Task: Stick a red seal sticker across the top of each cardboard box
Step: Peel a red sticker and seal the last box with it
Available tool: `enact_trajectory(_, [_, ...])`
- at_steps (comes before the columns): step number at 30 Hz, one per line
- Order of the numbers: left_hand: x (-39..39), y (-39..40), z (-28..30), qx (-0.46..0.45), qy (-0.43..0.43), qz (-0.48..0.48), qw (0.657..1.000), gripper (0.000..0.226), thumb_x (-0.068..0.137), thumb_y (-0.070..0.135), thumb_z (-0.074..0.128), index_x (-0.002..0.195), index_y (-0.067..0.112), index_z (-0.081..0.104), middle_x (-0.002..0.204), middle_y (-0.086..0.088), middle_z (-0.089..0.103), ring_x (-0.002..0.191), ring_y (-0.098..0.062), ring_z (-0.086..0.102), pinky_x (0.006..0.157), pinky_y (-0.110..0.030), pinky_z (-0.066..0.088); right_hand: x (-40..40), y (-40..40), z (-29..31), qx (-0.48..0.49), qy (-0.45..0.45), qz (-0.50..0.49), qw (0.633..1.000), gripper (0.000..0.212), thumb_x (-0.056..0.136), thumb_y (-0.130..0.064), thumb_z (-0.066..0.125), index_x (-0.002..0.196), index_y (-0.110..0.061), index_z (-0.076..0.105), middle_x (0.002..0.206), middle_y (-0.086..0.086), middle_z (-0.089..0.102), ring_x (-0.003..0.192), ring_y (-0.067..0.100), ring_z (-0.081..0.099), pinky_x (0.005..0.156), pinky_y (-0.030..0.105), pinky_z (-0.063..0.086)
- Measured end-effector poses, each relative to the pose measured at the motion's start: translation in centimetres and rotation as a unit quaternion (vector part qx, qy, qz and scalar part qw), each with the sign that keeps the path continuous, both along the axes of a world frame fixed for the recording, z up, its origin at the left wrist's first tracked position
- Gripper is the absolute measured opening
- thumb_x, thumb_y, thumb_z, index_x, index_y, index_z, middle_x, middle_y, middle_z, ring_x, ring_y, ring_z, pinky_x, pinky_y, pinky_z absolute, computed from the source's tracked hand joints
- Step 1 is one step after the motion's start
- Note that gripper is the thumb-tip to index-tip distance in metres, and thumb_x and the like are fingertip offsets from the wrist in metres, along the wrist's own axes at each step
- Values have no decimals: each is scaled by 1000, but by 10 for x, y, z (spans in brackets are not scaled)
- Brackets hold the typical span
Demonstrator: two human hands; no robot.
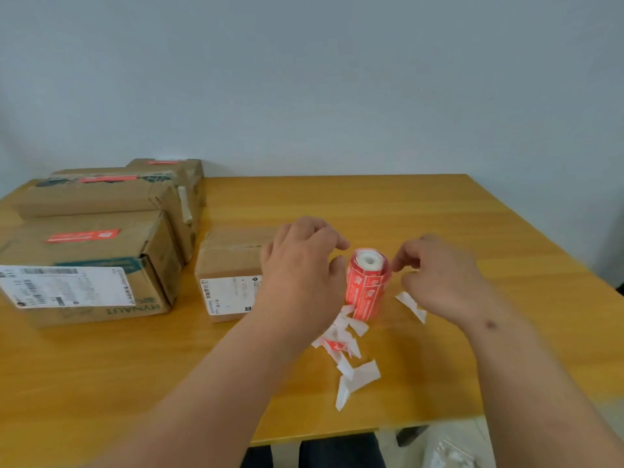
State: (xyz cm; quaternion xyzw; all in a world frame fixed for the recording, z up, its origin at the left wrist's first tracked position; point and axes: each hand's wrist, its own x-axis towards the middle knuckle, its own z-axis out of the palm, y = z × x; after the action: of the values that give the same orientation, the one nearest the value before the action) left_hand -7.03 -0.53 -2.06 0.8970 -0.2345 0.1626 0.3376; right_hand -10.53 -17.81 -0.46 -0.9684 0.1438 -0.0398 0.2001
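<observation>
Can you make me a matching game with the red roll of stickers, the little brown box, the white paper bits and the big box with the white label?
Things:
1. red sticker roll
2. small brown cardboard box
3. white backing paper scraps
4. big cardboard box with white label

States:
A. red seal already on top
B. standing upright between both hands
C. no red seal visible
D. scattered on the wooden table

Pairs: 1-B, 2-C, 3-D, 4-A

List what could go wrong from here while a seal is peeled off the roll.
1. The sticker roll stands upright with neither hand clearly steadying it; the right hand picking at its edge could tip it.
2. Backing scraps litter the table and could cling to a fresh seal.
3. The small box, apparently unsealed, is partly hidden behind the left hand.
</observation>
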Motion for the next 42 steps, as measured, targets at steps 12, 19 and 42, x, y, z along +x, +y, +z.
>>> enact_trajectory(12, [-5,-26,-32,145,-3,-35,989,20,87,24,58,105,20,63,108,1,54,103,-24,52,85,-35,34,-3,-4,-33,4,-104,117,988,22,74,-17,72,91,-29,68,99,-9,49,99,14,46,95,42,33])
enact_trajectory(19, [-2,-28,-32,89,92,-84,988,13,96,30,53,96,21,63,91,8,49,89,-15,50,79,-34,45,1,-6,-36,6,-100,123,987,9,80,-23,71,87,-28,68,105,-12,51,112,13,39,100,37,25])
enact_trajectory(42, [7,-30,-22,-21,110,-115,987,29,90,13,59,62,14,55,69,7,50,63,-7,47,56,-20,39,1,-11,-19,11,-104,157,982,23,79,-24,75,71,-34,56,97,-14,54,106,13,42,97,39,25])
